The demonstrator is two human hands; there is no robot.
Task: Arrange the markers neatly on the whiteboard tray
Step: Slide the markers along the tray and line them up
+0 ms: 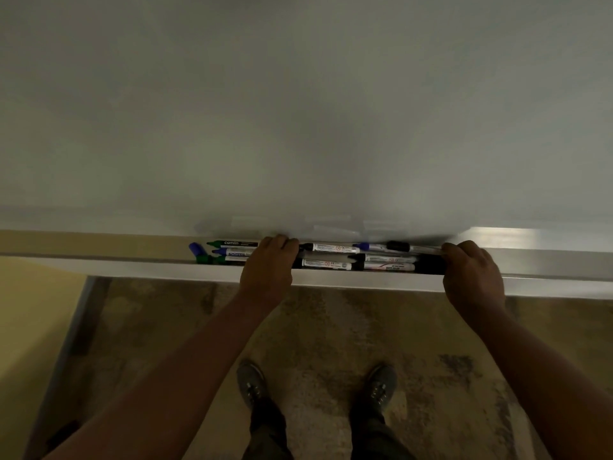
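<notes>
Whiteboard (298, 111) fills the upper part of my head view, blank and dim, and the whiteboard tray (149, 265) runs along its foot from edge to edge, with mottled floor (315, 327) and my shoes (252, 383) below.

The markers (358, 258) lie lengthwise in the tray in roughly three rows, bunched between my hands. My left hand (267, 268) comes over the front lip with its fingers curled down onto the near ends of the black-capped ones. My right hand (471, 273) does the same at the far end, fingers bent over the tray's edge. Whether either hand truly pinches a marker or only presses on the ends I cannot tell; the knuckles hide the fingertips.

Outside my left hand sits a looser cluster, a green marker (232, 243) and blue and green caps (196, 250) lying askew.

I judge the step to be squaring the bundle up by pressing inward from both ends. Pressing evenly should keep a barrel from riding up over the shallow front lip. Bare tray stretches well to either side, so there is room to spread the rows.
</notes>
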